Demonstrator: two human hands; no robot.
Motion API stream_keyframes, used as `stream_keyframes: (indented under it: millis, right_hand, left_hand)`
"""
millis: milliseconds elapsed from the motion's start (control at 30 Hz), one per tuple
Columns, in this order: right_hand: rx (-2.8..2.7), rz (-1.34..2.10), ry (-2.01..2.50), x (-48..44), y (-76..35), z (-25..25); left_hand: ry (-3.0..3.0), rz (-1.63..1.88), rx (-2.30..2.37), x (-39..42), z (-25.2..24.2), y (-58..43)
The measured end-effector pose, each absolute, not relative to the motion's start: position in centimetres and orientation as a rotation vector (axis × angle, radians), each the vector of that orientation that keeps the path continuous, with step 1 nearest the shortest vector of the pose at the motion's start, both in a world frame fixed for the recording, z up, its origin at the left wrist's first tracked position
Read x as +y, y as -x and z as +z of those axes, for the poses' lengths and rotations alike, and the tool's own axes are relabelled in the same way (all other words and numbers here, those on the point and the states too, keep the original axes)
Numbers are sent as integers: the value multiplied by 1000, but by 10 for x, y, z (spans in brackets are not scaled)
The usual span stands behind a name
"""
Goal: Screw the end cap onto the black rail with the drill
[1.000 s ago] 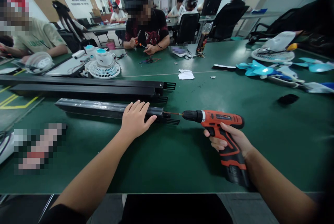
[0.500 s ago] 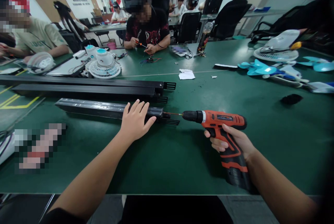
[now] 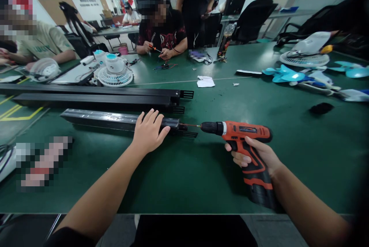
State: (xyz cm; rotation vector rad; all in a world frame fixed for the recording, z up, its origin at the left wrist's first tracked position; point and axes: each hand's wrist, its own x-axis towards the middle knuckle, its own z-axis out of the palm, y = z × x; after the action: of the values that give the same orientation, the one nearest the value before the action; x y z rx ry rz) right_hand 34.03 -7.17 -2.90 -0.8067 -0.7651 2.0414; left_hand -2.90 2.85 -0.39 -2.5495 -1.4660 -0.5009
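Observation:
A black rectangular bar (image 3: 100,118) lies across the green table (image 3: 178,181), a slotted black piece at its right end. My left hand (image 3: 150,131) rests on top of the bar near that end, fingers spread and palm down. My right hand (image 3: 259,154) is wrapped round the handle of an orange and black cordless drill (image 3: 245,131). The drill points left, and its long thin bit reaches the bar's right end. Where the tip meets the bar is too small to make out.
More black bars (image 3: 95,99) lie just behind. White fan parts (image 3: 115,72) stand back left, blue fan blades (image 3: 284,74) back right. A dark brush-like object (image 3: 321,108) lies at right. Across the table a person (image 3: 161,28) holds a screwdriver.
A standing person in black behind the table has moved to the right. My hands, the drill and the bar look almost unchanged.

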Motion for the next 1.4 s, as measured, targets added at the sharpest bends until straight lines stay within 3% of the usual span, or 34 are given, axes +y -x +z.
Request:
stream_keyframes:
  millis: [1400]
  right_hand:
    - [-732, 2063, 780, -70, -343, -29]
  left_hand:
    - [2413, -565, -1589, 16, -10, 21]
